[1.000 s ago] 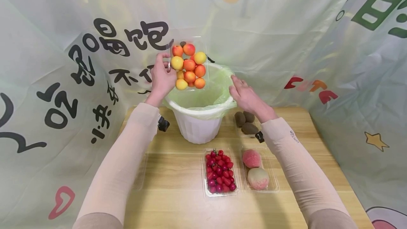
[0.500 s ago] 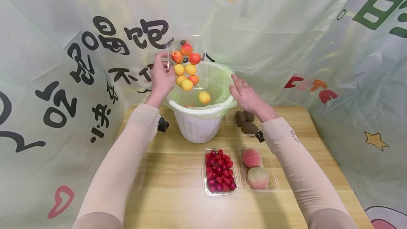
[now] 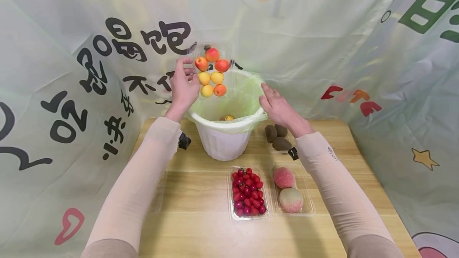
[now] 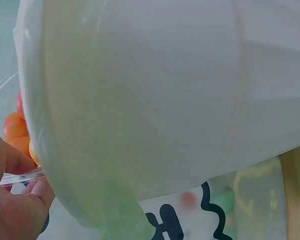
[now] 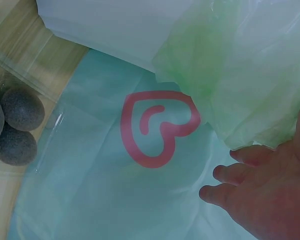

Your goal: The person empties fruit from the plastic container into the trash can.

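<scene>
**Left hand (image 3: pixel 184 88) tilts box (image 3: pixel 228 79) over bin (image 3: pixel 223 142)**

At far left, a sleeve (image 3: pixel 132 182) partly hides a clear tray (image 3: pixel 157 194) near the left edge of the table (image 3: pixel 201 230). Above, the left hand pinches the box's side between thumb and fingers, holding it steeply tipped over the left of the bin's mouth; seven red, orange and yellow fruits (image 3: pixel 216 78) show inside. The bin, lined with a green bag (image 3: pixel 249 98), stands towards the table's back edge and the printed cloth (image 3: pixel 305 55). Between the hands its mouth leaves a broad gap, and a yellow fruit (image 3: pixel 229 118) sits low within. A strip of wood parts its foot from the red fruit (image 3: pixel 247 194). The right hand (image 3: pixel 279 108), fingers straight, rests against the bag at the rim's right. Kiwis (image 3: pixel 281 144) lie near the bin's right side; peaches (image 3: pixel 291 200) sit just beside the red fruit, nearer the table's right edge. Half a second earlier, one fruit was in mid-air and eight were visible in the box; a second ago it was fuller. Both hands have barely moved.
</scene>
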Demonstrator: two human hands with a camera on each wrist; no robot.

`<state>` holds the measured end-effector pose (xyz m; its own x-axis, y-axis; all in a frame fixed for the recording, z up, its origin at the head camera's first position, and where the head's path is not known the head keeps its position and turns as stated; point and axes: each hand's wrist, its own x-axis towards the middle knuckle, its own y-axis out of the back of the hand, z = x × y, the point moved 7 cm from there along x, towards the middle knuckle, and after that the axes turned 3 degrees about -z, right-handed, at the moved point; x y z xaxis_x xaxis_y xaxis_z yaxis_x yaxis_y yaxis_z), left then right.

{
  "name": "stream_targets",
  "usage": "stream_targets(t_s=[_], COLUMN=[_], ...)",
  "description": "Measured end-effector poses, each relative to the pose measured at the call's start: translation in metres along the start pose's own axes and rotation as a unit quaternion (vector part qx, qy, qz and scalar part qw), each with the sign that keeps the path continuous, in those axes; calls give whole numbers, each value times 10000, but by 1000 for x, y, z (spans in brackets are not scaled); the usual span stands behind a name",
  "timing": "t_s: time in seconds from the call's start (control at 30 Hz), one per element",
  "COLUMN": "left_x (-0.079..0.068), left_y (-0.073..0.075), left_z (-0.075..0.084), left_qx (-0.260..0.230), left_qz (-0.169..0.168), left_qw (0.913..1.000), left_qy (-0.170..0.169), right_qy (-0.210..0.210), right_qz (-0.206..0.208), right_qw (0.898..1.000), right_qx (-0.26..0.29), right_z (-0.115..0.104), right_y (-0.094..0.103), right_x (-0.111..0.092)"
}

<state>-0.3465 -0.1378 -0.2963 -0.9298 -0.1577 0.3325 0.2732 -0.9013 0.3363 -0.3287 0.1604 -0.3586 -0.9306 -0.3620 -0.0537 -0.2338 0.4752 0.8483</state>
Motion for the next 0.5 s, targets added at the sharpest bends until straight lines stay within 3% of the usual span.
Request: stream_targets(t_s=[0.5], left_x=[-3], left_y=[3], left_z=[-1], left_qx=[-184], left_qz=[226], left_qw=[9993], left_qy=[-225], right_qy=[-10], right_qz=[-11], right_qw=[10000], right_qx=[4], right_z=[-1], right_y=[0], right_x=[0])
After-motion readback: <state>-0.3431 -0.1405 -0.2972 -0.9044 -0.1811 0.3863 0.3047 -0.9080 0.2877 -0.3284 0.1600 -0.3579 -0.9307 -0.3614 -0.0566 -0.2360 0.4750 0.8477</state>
